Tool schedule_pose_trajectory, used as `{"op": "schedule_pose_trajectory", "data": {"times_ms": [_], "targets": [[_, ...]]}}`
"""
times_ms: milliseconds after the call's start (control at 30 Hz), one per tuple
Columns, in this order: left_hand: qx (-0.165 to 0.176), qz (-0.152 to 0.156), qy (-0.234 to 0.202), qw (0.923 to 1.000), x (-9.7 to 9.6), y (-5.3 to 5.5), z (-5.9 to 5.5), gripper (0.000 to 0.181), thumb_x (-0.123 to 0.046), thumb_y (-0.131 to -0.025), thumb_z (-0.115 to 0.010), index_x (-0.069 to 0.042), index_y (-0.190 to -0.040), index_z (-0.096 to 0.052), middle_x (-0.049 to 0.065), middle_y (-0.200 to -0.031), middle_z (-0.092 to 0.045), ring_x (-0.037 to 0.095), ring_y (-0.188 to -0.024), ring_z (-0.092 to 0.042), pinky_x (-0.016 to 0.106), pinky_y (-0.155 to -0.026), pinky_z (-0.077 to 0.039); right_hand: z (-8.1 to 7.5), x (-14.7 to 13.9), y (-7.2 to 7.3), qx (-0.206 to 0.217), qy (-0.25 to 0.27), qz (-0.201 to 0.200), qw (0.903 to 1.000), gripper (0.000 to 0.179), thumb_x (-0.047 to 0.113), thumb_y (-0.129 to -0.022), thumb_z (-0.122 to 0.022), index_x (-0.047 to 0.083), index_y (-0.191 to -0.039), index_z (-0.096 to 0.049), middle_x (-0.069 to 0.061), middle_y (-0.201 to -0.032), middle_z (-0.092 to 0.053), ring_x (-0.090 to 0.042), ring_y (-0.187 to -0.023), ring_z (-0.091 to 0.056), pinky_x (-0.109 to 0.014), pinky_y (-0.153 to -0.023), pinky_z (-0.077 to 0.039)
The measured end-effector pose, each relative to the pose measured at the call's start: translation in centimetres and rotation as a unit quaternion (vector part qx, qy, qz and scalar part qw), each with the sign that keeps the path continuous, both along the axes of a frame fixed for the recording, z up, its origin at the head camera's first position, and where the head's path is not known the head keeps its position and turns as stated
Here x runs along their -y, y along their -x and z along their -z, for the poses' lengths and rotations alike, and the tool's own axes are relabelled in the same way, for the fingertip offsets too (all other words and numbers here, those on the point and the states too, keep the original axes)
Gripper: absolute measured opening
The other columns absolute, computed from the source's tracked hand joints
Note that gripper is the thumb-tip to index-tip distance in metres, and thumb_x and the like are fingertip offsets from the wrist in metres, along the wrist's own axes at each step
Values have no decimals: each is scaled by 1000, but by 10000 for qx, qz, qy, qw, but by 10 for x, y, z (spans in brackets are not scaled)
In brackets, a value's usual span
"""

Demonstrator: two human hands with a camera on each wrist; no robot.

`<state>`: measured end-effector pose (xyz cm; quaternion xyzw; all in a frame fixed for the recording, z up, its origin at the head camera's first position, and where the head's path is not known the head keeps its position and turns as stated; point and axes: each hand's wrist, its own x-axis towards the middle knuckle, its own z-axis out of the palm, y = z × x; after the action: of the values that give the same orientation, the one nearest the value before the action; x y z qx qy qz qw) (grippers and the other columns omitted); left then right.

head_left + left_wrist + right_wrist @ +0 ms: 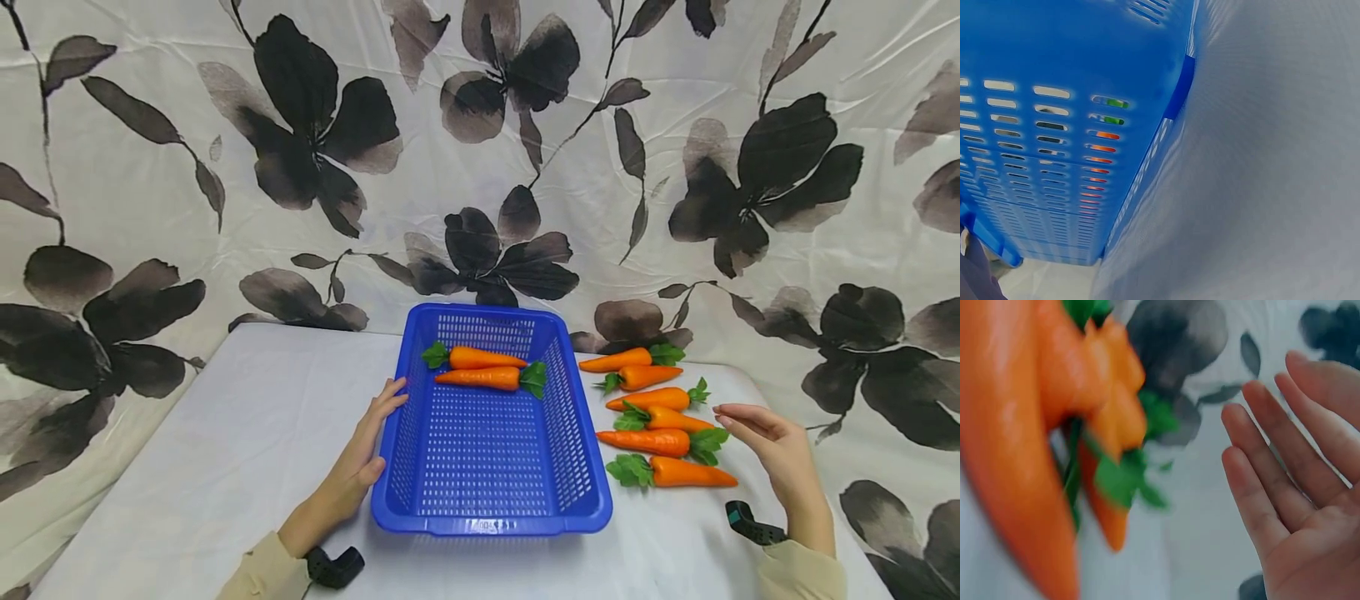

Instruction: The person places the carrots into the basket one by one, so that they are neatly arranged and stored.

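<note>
A blue plastic basket with slotted walls stands on the white table, and two carrots with green tops lie at its far end. My left hand rests against the basket's left side, fingers stretched along the rim; the left wrist view shows the slotted blue wall close up. On the right, several carrots lie in a column, their leafy ends pointing different ways. My right hand hovers just right of them, holding nothing; its fingers are extended and apart from the carrots in the right wrist view.
The white-covered table extends left of the basket and in front of it. Behind hangs a pale cloth with dark flower prints, close to the basket's far edge. Each wrist wears a black device.
</note>
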<state>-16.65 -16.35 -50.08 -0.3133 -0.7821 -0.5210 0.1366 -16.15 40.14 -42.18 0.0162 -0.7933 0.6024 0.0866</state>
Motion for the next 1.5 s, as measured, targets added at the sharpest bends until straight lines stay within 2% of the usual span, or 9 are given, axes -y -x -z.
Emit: {"op": "schedule_pose_trajectory", "data": {"times_ms": [67,300,533,667,800,933,1100,1300,1500], "targets": [[-7,10,-13,10000,0,0,1,67,-50,-100,-34,-12,-155,-28,6,-165,-16,30,-152,-2,77,-107,2,8,-8,-4,167,-99,74,9998,30,10,-94,-68,-8,-118,-66,8,-103,-74,-3,-96,-67,-10,-81,-48],[-41,75,-66,9999,-2,0,3,66,-49,-100,-34,-12,-155,-29,7,-165,-16,40,-150,-3,77,-106,1,35,-25,-16,815,-295,273,9959,30,13,-94,-69,-5,-118,-68,17,-100,-71,4,-92,-63,-10,-78,-49],[-30,47,-72,10000,-3,-1,3,66,-50,-101,-33,-13,-155,-28,7,-165,-16,44,-149,-4,76,-107,1,47,-32,-21,1168,-1045,320,9871,42,26,-94,-69,-4,-123,-66,23,-103,-68,8,-97,-57,-11,-79,-46],[7,18,-31,10000,-3,-1,2,67,-51,-100,-33,-13,-155,-28,6,-165,-15,43,-149,-4,77,-107,1,54,-35,-22,1306,-876,165,9874,42,23,-94,-70,-5,-125,-64,22,-105,-68,8,-98,-58,-12,-80,-46],[26,21,-41,10000,-3,-1,2,67,-50,-100,-33,-13,-155,-28,6,-165,-15,38,-151,-3,78,-106,0,62,-36,-22,1397,-226,-150,9898,40,11,-91,-72,-7,-126,-62,17,-108,-70,6,-101,-60,-11,-83,-48],[76,15,-56,10000,-1,-1,2,67,-51,-100,-33,-14,-156,-28,5,-166,-15,32,-152,-2,78,-105,0,66,-37,-22,1402,-9,-358,9895,44,5,-88,-73,-8,-128,-60,15,-111,-70,8,-105,-59,-10,-86,-47],[154,36,-62,9999,-1,-1,0,67,-50,-100,-34,-14,-156,-28,4,-166,-14,28,-153,-2,79,-104,-1,67,-36,-22,1538,-482,-347,9863,54,10,-85,-77,-8,-131,-57,17,-114,-68,13,-107,-54,-6,-87,-41],[84,32,-35,10000,1,1,0,67,-50,-100,-34,-14,-156,-28,5,-166,-14,27,-153,-3,79,-105,-1,67,-34,-20,1643,-828,-232,9827,55,14,-82,-80,-7,-129,-60,15,-114,-68,12,-105,-53,-6,-86,-40],[65,91,-95,9999,2,2,2,68,-52,-100,-34,-14,-156,-27,6,-166,-14,35,-152,-3,80,-104,-2,68,-32,-17,1739,-1021,-132,9794,54,16,-80,-82,-5,-126,-63,16,-112,-68,12,-102,-52,-6,-84,-40]]}}
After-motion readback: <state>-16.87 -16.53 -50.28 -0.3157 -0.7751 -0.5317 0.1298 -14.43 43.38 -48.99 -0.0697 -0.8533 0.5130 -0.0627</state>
